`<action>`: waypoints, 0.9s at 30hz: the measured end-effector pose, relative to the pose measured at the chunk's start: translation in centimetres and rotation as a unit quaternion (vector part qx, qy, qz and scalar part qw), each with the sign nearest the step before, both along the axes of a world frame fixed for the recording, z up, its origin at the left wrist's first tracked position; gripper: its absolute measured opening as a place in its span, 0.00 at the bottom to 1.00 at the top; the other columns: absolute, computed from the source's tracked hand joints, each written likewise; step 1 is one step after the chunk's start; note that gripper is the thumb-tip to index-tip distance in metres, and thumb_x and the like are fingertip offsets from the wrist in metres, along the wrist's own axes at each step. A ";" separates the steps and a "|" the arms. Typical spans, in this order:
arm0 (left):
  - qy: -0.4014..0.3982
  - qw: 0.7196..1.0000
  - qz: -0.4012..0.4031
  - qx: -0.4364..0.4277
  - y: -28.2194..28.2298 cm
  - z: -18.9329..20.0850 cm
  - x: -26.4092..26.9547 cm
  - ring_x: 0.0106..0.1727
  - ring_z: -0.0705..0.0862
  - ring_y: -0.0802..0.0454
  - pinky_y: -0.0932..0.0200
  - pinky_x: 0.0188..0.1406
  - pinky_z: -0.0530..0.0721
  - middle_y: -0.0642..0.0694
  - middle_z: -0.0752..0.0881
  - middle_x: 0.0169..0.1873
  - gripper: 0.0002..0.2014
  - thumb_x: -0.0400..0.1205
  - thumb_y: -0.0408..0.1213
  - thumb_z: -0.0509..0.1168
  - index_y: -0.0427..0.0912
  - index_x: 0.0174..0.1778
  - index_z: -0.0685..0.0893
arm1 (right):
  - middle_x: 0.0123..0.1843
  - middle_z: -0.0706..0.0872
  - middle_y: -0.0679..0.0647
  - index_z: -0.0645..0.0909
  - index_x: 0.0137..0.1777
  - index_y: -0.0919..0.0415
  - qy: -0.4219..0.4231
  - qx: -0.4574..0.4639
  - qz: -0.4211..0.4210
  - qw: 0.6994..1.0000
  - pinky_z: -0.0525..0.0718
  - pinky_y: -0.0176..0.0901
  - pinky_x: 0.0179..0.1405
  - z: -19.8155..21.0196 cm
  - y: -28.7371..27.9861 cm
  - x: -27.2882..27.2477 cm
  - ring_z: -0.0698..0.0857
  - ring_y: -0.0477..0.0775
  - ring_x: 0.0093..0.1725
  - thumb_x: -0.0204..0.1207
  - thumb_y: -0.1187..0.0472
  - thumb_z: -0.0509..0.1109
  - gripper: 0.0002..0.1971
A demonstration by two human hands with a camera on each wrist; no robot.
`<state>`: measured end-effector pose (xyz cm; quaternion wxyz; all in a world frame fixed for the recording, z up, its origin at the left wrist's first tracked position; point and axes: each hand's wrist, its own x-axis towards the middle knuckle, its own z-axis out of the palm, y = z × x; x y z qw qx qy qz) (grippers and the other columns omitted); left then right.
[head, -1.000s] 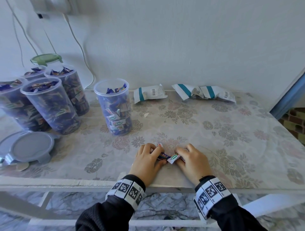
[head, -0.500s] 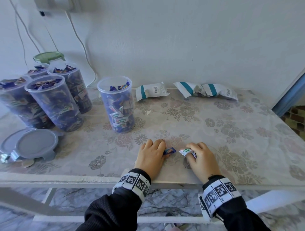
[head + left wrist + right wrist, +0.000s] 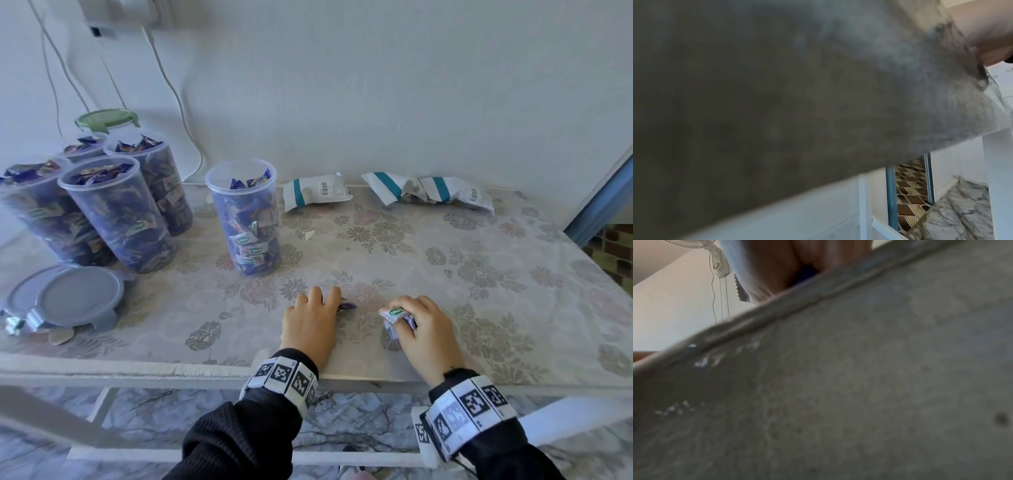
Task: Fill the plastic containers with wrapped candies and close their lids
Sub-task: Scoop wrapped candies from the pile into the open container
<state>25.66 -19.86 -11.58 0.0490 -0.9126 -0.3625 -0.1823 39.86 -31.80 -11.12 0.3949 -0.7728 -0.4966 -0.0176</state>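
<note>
Hands now drawn apart on the desk, no longer pressed together as a second ago. Left hand lying knuckles-up over a purple candy peeking out at its 2 o'clock; grasp on it impossible to tell. Right hand curled round a white-wrapped candy, lifted slightly. Open container at 11 o'clock of the hands, nearly full; grey lids at far 9 o'clock.
</note>
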 end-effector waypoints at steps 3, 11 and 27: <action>0.005 1.000 -0.004 -0.016 -0.2 0.1 -0.1 0.21 0.77 0.46 0.63 0.14 0.63 0.45 0.79 0.27 0.17 0.57 0.38 0.81 0.45 0.38 0.85 | 0.35 0.78 0.52 0.86 0.42 0.59 0.000 0.005 0.002 1.000 0.72 0.22 0.32 -0.4 0.0 0.1 0.74 0.42 0.30 0.67 0.73 0.76 0.09; 0.032 0.999 -0.021 -0.038 -0.3 0.4 0.4 0.20 0.76 0.47 0.65 0.14 0.60 0.45 0.78 0.26 0.16 0.65 0.53 0.75 0.45 0.36 0.83 | 0.37 0.80 0.54 0.86 0.43 0.60 0.011 -0.005 0.004 1.000 0.68 0.25 0.28 -0.2 -0.2 0.2 0.77 0.50 0.31 0.68 0.72 0.75 0.07; -0.086 0.978 0.039 -0.189 -0.5 2.4 -1.2 0.46 0.85 0.40 0.57 0.33 0.72 0.41 0.84 0.51 0.17 0.87 0.48 0.49 0.37 0.59 0.70 | 0.34 0.82 0.55 0.86 0.41 0.58 0.034 0.037 0.020 0.999 0.73 0.28 0.31 1.3 -0.3 0.2 0.79 0.50 0.29 0.69 0.72 0.74 0.08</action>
